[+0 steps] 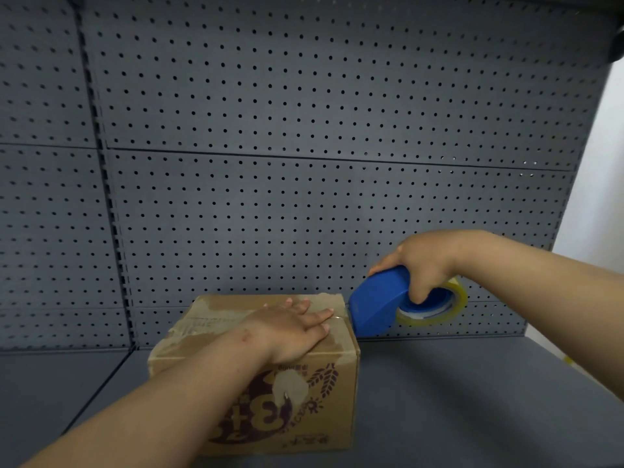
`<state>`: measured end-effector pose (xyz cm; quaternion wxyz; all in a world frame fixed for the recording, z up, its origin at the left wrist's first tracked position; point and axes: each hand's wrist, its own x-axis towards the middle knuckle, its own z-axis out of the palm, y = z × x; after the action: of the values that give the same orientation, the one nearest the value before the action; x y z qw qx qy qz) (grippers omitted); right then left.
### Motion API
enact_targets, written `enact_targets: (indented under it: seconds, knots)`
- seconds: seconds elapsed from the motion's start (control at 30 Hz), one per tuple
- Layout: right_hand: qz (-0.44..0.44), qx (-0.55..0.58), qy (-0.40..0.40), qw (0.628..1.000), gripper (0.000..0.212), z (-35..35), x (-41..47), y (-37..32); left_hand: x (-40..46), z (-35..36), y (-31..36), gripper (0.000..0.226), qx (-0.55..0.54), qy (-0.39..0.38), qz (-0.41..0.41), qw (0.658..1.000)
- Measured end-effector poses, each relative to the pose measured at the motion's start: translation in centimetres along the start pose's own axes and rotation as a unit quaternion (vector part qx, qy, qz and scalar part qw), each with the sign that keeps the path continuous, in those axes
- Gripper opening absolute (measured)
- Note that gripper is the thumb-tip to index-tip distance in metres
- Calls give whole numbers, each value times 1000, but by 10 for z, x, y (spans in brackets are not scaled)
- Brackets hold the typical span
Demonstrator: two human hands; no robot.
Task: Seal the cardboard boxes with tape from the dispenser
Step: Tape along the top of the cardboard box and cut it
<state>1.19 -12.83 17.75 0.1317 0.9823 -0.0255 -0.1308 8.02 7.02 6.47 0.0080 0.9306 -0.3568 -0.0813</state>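
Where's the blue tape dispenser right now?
In the right hand, the dispenser sits right of centre, its nose at the box's top right edge.

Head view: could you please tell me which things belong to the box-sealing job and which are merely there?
In the job:
cardboard box, held flat by the left hand
blue tape dispenser with its tape roll, gripped by the right hand

Merely there:
grey pegboard
grey shelf
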Motion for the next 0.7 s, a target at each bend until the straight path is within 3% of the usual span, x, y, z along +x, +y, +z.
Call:
enact_targets:
  seconds: [0.2,0.4,0.5,0.7]
  knots:
    - [2,-56,2,998,71,-9,1,-21,-2,0,1,51,-2,3,0,1000]
    - [36,-135,-72,988,77,50,21,-33,-6,0,1,51,3,11,7,1000]
    - [83,-109,2,991,81,47,22,-12,-6,1,0,52,18,14,11,1000]
    - [99,-11,209,973,68,30,7,13,-6,-8,9,54,103,13,-12,994]
